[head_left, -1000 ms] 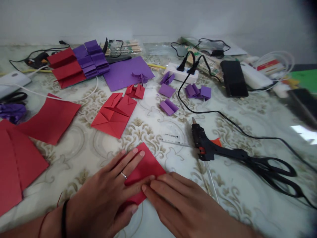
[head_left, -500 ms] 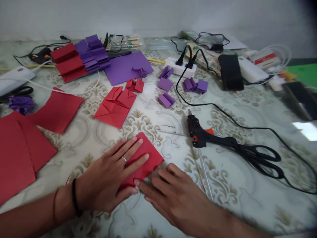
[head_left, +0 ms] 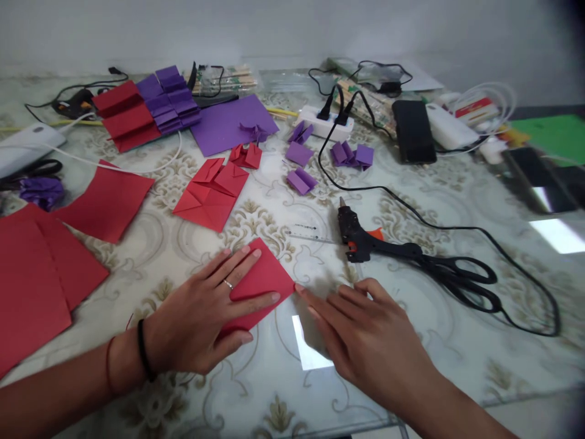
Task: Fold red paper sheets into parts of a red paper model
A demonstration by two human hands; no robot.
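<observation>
A small red sheet of folded paper [head_left: 265, 274] lies on the patterned tablecloth in front of me. My left hand [head_left: 196, 317] rests flat across its left part, fingers spread and pressing it down. With its index fingertip, my right hand [head_left: 370, 332] touches the paper's right corner; its other fingers are bent and hold nothing. Beyond my hands lies a larger creased red paper piece [head_left: 212, 195] with raised flaps. A small folded red piece [head_left: 247, 156] sits just behind it.
To the right lie a black hot glue gun [head_left: 354, 235], black scissors [head_left: 461, 280] and a clear ruler [head_left: 311, 236]. Several purple folded pieces [head_left: 301, 181] sit near a white power strip [head_left: 324, 122]. Red sheets [head_left: 31, 286] lie at left. A cable [head_left: 439, 222] crosses the right side.
My right index finger has slid from the paper's lower edge rightward to its right corner. My left hand stays on the paper. The view has shifted slightly.
</observation>
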